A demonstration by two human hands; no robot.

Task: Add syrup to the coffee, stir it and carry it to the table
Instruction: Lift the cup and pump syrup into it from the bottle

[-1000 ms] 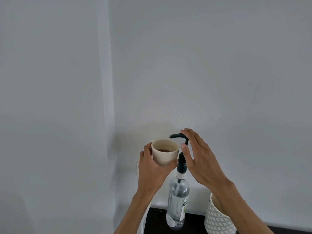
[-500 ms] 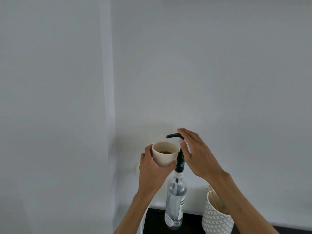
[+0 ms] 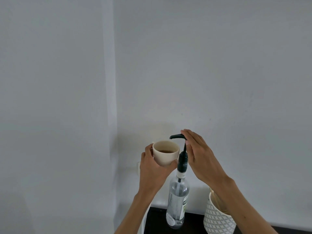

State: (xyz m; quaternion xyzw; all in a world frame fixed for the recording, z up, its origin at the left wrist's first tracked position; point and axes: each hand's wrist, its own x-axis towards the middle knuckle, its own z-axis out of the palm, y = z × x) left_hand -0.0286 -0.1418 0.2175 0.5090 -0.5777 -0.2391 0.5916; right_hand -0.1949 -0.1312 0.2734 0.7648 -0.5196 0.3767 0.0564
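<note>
The left hand (image 3: 152, 168) wraps its fingers around the cup (image 3: 165, 153) of coffee, holding it raised beside the syrup bottle (image 3: 177, 202) so its mouth sits under the pump spout (image 3: 176, 136), while the right hand (image 3: 200, 153) rests flat, extended fingers on the pump head, apparently to press.

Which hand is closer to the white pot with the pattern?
Right. The right hand rests on the syrup pump, its arm passing over the patterned pot. The left hand holds the cup, farther left.
</note>
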